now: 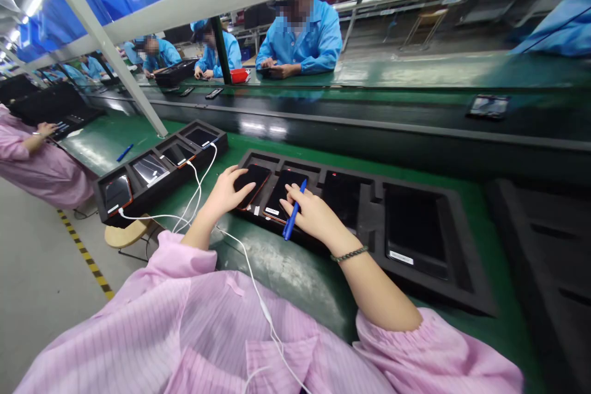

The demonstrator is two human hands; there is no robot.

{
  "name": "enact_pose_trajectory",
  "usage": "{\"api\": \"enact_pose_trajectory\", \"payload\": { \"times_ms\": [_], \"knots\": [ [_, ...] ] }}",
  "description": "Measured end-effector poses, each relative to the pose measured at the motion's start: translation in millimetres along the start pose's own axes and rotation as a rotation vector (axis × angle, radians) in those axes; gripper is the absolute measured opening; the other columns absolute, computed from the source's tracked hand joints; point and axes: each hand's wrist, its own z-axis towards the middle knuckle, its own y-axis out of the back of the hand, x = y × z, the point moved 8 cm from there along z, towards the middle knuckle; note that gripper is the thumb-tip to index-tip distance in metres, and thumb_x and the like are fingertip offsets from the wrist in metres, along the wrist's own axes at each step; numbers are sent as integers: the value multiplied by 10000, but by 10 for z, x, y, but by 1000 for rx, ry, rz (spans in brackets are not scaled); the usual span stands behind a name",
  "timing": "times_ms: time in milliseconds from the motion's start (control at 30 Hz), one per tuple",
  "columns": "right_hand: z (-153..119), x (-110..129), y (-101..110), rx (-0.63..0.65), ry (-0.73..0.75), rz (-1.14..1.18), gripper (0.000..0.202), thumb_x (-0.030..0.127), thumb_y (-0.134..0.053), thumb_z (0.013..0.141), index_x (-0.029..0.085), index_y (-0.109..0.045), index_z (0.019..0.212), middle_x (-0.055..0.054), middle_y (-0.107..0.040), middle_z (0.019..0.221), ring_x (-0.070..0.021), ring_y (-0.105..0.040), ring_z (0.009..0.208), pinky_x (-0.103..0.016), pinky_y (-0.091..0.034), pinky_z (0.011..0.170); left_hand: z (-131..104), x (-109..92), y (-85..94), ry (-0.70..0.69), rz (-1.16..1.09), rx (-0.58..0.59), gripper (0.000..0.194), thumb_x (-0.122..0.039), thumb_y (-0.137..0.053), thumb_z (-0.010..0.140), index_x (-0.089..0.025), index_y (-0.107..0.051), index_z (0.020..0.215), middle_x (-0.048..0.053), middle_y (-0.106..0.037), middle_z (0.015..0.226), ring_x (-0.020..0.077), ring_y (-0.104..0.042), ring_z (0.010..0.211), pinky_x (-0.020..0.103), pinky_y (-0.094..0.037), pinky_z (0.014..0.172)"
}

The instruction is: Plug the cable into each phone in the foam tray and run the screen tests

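My left hand (226, 191) has its thumb and fingers spread over the left side of a smartphone (255, 183), which sits in the first slot of a dark foam tray (464, 246). A blue pen (294, 212) is tucked in my right hand (311, 214), slanting across the fingers. The fingertips of that hand rest at the dark screen of a second smartphone (278, 197) with a white label at its lower edge. To the right in the same tray lie a third phone (340, 200) and a larger, labelled one (413, 228).
Another foam tray (154, 197) at the left holds several phones, some joined to white cables (198, 188) that run across my front. Beyond runs a dark conveyor (369, 120) carrying devices. Co-workers in blue (318, 31) sit opposite; a person in pink (41, 166) is at far left.
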Motion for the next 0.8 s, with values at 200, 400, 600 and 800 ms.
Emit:
{"api": "enact_pose_trajectory", "payload": {
  "times_ms": [200,400,600,800],
  "knots": [
    [-15,-27,-5,-35,32,22,208,323,-455,975,207,-618,916,-120,-732,969,-318,-628,1234,-532,-525,1049,-627,582,91,188,-271,-36,461,-442,-649,882,-156,-643,1243,138,-692,1198,213,-716,817,367,-605,759],
    [109,133,-11,-32,10,-60,161,279,-466,951,205,-556,839,-97,-729,928,-333,-678,1117,-741,-283,1123,-729,573,53,292,-229,-72,375,-430,-683,857,-168,-630,1120,100,-690,1126,141,-631,601,331,-551,681],
    [409,484,-167,87,19,-44,115,246,-495,943,203,-537,845,-74,-707,893,-285,-677,1057,-739,-212,1140,-699,529,36,300,-122,81,244,-436,-649,885,-195,-610,879,38,-687,878,197,-639,735,307,-464,682],
    [571,598,-254,178,60,6,95,256,-536,941,201,-567,870,-47,-714,899,-247,-698,963,-754,-116,1163,-674,423,76,160,-174,97,325,-452,-504,949,-204,-578,752,1,-600,684,150,-518,573,270,-369,593]
  ]
}}
